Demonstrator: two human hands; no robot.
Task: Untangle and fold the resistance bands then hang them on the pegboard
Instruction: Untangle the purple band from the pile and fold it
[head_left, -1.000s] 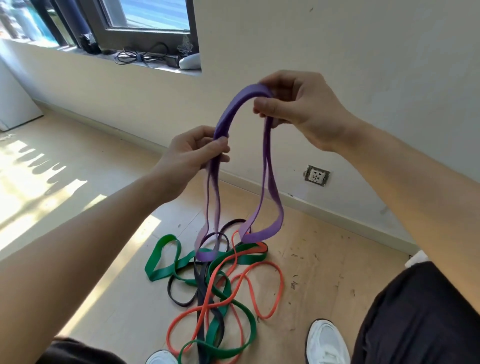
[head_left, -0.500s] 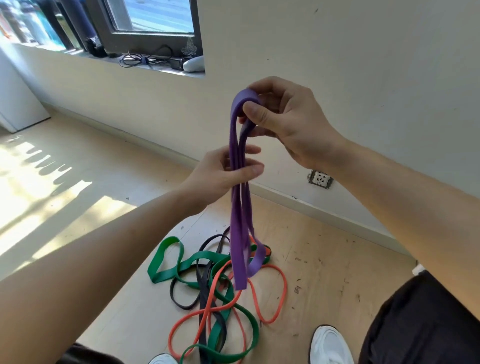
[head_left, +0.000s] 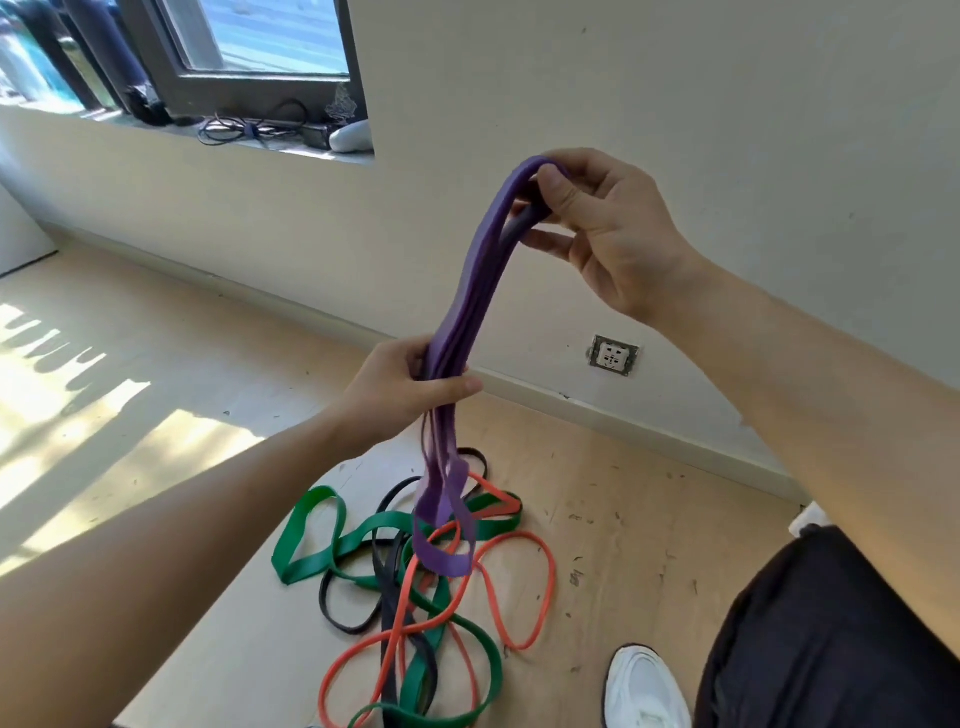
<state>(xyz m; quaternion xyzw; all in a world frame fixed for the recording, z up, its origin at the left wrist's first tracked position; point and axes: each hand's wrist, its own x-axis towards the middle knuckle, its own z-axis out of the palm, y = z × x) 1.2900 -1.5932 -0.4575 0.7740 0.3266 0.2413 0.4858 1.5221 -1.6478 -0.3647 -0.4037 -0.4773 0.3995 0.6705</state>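
The flat purple rubber resistance band, a wide open loop a second ago, is now hanging doubled into a tight bundle above the tangled green, orange and black bands on the floor. The right hand is pinching its top fold; the left hand is closing around the strands midway, so folding looks nearly finished.

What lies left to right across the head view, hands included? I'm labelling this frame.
Green flat rubber band loop on the floor → left hand → folded purple rubber band → right hand → white wall socket → white shoe
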